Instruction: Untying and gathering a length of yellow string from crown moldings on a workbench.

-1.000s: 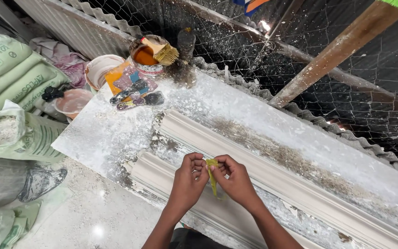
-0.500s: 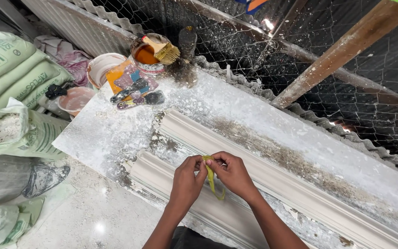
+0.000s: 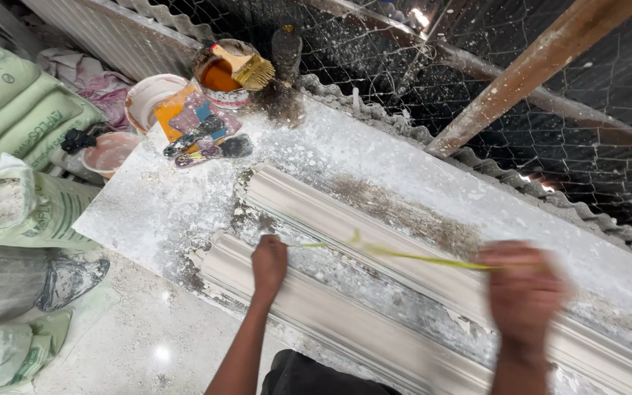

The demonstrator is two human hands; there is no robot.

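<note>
Dusty white bench (image 3: 184,205): L hand (image 3: 269,262) & blurred R hand (image 3: 522,292) grip yellow tape (image 3: 418,257) stretched over plaster moulding (image 3: 345,307).

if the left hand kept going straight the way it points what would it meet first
The left hand points up the table, so it would likely first meet the ridge of the white moulding, though depth is hard to judge.

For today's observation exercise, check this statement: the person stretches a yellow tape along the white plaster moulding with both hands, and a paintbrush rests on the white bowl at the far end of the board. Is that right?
Not quite. In the head view the paintbrush rests on the tin of orange liquid, not on the white bowl beside it. The rest holds: left hand and right hand stretch the yellow tape along the moulding.
</note>
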